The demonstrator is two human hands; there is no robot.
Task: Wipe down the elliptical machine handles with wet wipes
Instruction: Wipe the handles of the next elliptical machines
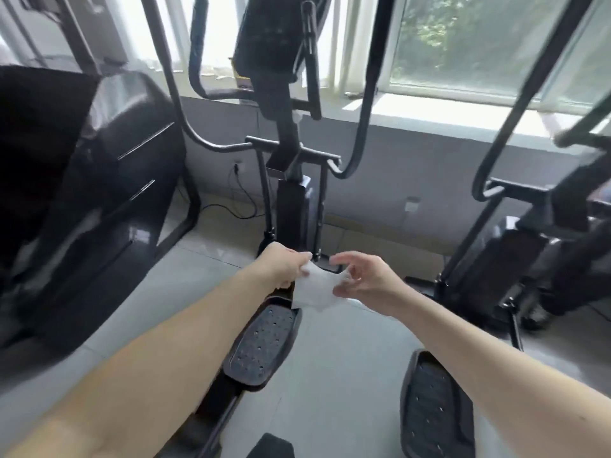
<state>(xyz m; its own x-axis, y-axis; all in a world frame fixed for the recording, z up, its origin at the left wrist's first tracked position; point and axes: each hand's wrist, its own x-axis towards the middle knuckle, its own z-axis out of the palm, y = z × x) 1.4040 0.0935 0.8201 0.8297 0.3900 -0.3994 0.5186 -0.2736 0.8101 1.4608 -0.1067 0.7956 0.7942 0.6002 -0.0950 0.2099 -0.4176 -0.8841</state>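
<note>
A white wet wipe [314, 289] is stretched between both hands, low in front of the elliptical machine [291, 193]. My left hand [281, 264] pinches its left edge. My right hand [367, 276] pinches its right edge with thumb and fingertips, the other fingers spread. The machine's two long black swing handles rise past the console: the left handle [165, 71] and the right handle [372, 77]. Two shorter fixed grips [195, 51] flank the dark console [267, 38]. Both hands are well below all the handles.
Two black foot pedals [261, 345] [433, 408] lie below my arms. A black treadmill-like machine [82, 180] stands at left, a second elliptical [515, 206] at right. A window sill [429, 110] runs behind, and a cable [238, 200] trails on the tiled floor.
</note>
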